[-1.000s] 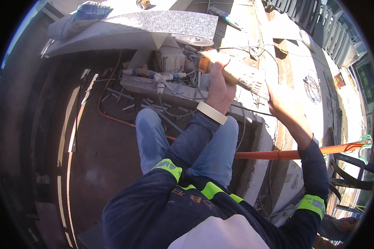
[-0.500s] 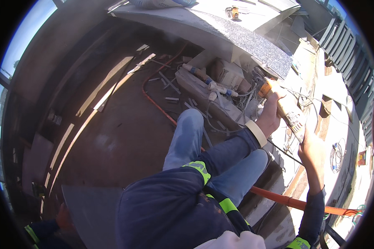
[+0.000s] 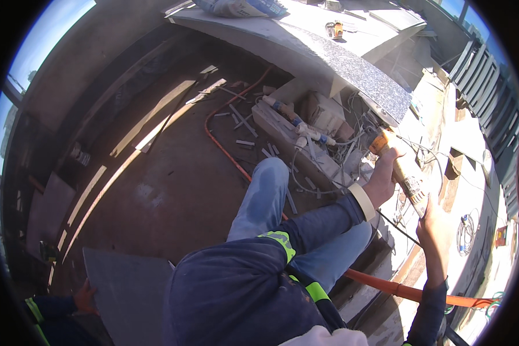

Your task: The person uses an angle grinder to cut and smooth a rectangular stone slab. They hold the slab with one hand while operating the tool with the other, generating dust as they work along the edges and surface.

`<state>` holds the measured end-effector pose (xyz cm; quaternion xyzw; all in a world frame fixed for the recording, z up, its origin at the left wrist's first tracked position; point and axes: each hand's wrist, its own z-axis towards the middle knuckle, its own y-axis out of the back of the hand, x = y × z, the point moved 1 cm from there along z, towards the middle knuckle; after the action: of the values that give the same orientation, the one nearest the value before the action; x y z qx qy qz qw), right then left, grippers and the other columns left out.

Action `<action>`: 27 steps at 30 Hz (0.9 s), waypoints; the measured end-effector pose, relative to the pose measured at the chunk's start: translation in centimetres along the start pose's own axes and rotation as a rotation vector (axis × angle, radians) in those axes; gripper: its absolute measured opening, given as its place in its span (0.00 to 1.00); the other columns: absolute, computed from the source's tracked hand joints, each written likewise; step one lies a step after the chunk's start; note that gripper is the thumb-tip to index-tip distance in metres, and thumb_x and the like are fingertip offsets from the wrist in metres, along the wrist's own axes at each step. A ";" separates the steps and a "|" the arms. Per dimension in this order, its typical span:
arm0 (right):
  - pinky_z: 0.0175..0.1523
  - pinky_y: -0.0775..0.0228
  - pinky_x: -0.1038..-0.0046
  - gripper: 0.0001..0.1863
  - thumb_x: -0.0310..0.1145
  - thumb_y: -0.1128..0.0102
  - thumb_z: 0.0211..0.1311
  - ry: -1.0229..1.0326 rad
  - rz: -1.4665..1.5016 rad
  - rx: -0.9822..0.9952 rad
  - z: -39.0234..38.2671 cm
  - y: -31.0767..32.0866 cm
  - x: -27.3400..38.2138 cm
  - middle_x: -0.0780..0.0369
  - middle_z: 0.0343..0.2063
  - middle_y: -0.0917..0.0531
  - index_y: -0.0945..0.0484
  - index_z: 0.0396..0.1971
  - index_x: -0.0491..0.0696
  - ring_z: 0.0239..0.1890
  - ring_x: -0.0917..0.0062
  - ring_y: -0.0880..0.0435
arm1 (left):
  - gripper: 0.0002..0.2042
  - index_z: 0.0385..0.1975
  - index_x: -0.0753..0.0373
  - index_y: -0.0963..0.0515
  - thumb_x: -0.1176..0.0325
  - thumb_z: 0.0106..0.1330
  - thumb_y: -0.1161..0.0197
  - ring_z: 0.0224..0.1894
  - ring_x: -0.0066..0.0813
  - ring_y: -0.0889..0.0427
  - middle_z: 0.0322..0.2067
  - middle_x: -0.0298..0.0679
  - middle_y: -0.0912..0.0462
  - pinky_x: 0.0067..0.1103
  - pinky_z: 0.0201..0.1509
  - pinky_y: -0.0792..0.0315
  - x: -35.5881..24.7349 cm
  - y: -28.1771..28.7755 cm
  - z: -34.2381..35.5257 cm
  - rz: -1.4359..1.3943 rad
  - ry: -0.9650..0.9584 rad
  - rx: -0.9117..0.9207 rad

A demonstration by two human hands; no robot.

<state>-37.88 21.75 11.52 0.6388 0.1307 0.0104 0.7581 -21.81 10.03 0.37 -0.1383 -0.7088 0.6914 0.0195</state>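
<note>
An angle grinder [image 3: 411,185] with a yellow-orange head and a dusty body is held in both my hands. My left hand [image 3: 382,180] wraps round it just behind the head. My right hand [image 3: 434,224] closes round the rear end. The grinder's disc [image 3: 382,109] is up against the near edge of a speckled grey stone slab [image 3: 352,66]. Dust hangs faintly about the slab, and I cannot tell how deep the disc reaches into it.
Another person's hand [image 3: 85,299] touches a grey panel [image 3: 130,288] at lower left. Cut strips and tangled cables lie by a box [image 3: 326,115]. An orange hose [image 3: 219,144] crosses the brown floor. A small yellow tool [image 3: 334,30] rests on the pale top; coiled cable [image 3: 466,230] lies right.
The whole view has shifted slightly right and down. My hands keep their grip, with the grinder's disc now showing at the slab's edge. The other person's hand and the grey panel show more.
</note>
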 end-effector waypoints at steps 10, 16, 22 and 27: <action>0.36 0.22 0.52 0.18 0.28 0.39 0.66 0.169 -0.167 -0.233 1.8 -2.5 -1.4 0.51 0.26 0.15 0.19 0.56 0.46 0.28 0.52 0.14 | 0.15 0.53 0.61 0.22 0.60 0.72 0.36 0.55 0.36 0.13 0.49 0.40 0.15 0.40 0.63 0.18 -2.4 -1.2 1.6 0.043 -0.015 0.086; 0.43 0.20 0.50 0.26 0.24 0.41 0.69 -0.018 0.034 -0.089 -0.8 -0.2 -1.3 0.48 0.33 0.11 0.25 0.66 0.51 0.37 0.49 0.10 | 0.17 0.55 0.60 0.23 0.62 0.70 0.33 0.54 0.29 0.16 0.49 0.36 0.16 0.31 0.64 0.22 1.2 -0.8 0.0 0.021 0.000 0.040; 0.45 0.18 0.54 0.37 0.24 0.32 0.59 -0.073 0.022 0.048 -0.9 0.2 -1.4 0.50 0.35 0.11 0.26 0.72 0.49 0.37 0.55 0.09 | 0.19 0.58 0.60 0.24 0.62 0.71 0.34 0.56 0.30 0.16 0.51 0.37 0.16 0.31 0.66 0.23 1.7 -0.1 -0.2 0.007 0.015 0.057; 0.47 0.18 0.52 0.33 0.24 0.36 0.63 -0.027 -0.045 0.027 0.2 -0.1 -0.8 0.47 0.37 0.11 0.25 0.72 0.47 0.41 0.51 0.09 | 0.17 0.55 0.60 0.23 0.62 0.70 0.33 0.51 0.29 0.15 0.47 0.36 0.16 0.30 0.61 0.21 1.0 0.5 1.4 -0.022 0.012 0.025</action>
<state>-38.67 21.36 11.59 0.6461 0.1348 -0.0173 0.7511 -23.02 8.94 -0.36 -0.1343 -0.7015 0.6991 0.0333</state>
